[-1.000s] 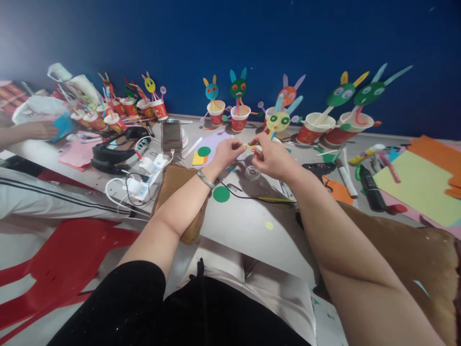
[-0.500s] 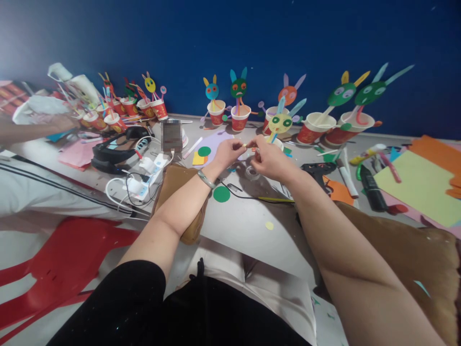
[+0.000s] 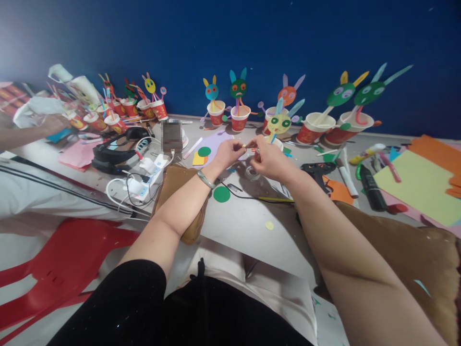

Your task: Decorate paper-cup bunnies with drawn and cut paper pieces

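Observation:
My left hand (image 3: 230,153) pinches a tiny pale yellow piece (image 3: 244,146), too small to make out further. Close against it on the right, my right hand (image 3: 264,156) has its fingers drawn together at the same piece; whatever they hold is hidden. Under the hands lies a clear tape roll (image 3: 252,173). Just behind my right hand stands a paper cup figure with a yellow rabbit-like head (image 3: 280,124). A lilac paper sheet (image 3: 219,139) and a green paper disc (image 3: 204,151) lie left of my left hand. Nearer to me are another green disc (image 3: 222,194) and a small yellow disc (image 3: 269,225).
Red-and-white cups (image 3: 239,117) with paper-headed figures line the blue wall. A glue gun (image 3: 319,168), black marker (image 3: 372,190) and coloured paper (image 3: 414,187) lie at right. At left are a power strip (image 3: 153,178), a black headset (image 3: 115,151) and another person's arm (image 3: 32,134).
My hands stay almost in place, with only slight finger movement. At far left the other person's hand has drawn back a little from the cups.

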A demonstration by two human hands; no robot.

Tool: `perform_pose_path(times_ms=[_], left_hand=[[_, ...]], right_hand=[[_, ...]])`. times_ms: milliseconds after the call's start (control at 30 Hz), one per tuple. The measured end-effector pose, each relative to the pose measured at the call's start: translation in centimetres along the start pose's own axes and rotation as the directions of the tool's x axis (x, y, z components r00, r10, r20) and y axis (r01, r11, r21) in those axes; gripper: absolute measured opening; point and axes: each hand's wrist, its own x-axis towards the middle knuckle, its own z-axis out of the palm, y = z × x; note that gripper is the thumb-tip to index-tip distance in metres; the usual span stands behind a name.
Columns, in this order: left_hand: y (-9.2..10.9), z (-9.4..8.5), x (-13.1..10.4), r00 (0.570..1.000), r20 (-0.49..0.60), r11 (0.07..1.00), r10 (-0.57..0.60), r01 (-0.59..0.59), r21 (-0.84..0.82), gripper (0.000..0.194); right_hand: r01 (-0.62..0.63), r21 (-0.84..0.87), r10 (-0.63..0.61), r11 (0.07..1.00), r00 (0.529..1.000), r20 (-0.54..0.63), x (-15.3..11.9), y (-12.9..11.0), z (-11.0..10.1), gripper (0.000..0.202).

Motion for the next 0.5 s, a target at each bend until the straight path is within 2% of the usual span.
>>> perform_pose_path(times_ms=[233,500], left_hand=[[0.17,-0.08,-0.04,1.0,0.014,0.999,-0.009,0.009,-0.034,0.014],[0.06,0.07,0.06,1.0,-0.004,1.0,0.009,-0.009,-0.02,0.027]], right_hand=[[0.015,0.008,-0.014,1.0,0.999,-0.038,-0.03,0.05,0.02,0.05],[-0.002,0.003,0.002,1.0,0.999,-0.043,-0.04,-0.38,-0.18,0.048]])
